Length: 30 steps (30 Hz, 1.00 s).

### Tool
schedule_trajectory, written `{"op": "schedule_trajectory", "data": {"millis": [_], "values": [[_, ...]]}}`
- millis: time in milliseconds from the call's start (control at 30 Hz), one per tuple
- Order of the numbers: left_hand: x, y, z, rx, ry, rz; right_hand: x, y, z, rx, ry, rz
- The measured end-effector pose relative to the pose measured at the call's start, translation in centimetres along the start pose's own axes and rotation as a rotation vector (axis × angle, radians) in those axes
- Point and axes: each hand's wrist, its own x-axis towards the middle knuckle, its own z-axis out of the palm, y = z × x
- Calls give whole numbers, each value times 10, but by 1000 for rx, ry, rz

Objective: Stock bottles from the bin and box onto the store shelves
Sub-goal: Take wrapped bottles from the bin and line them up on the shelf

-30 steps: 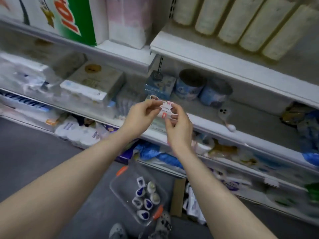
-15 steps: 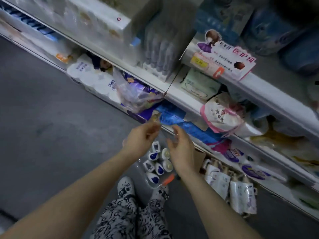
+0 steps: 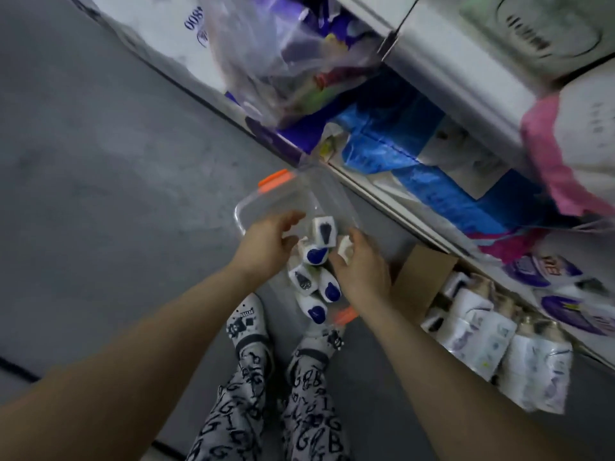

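A clear plastic bin with orange latches stands on the grey floor below the shelves. Several small white bottles with blue marks lie in it. Both of my hands reach down into the bin. My left hand hovers over the bottles' left side with fingers spread and nothing in them. My right hand curls around a white bottle on the right side; whether it grips it is unclear. A cardboard box lies to the right with white bottles and pouches beside it.
The store shelves run diagonally across the upper right, packed with blue, purple and pink packages and a clear plastic bag. My feet in patterned shoes stand just behind the bin. Grey floor spreads to the left.
My view has swung down from the shelves to the floor. Both hands have let go of the small label at the shelf edge and dropped into the bin.
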Motion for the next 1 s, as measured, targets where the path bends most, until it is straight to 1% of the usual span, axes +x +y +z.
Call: {"op": "schedule_trajectory", "data": {"millis": [167, 300, 533, 633, 767, 867, 1000], "values": [[52, -43, 46, 57, -52, -8, 57, 27, 42, -63, -26, 27], [89, -69, 81, 76, -89, -1, 99, 47, 85, -102, 22, 32], [132, -97, 121, 83, -115, 40, 133, 68, 129, -164, 70, 38], [142, -106, 130, 45, -105, 52, 138, 70, 136, -177, 77, 29], [144, -112, 131, 31, -84, 64, 140, 72, 139, -135, 79, 42], [141, -110, 128, 44, -119, 74, 138, 70, 137, -43, 102, 60], [134, -103, 120, 45, -151, 51, 132, 65, 124, -23, 103, 51]]}}
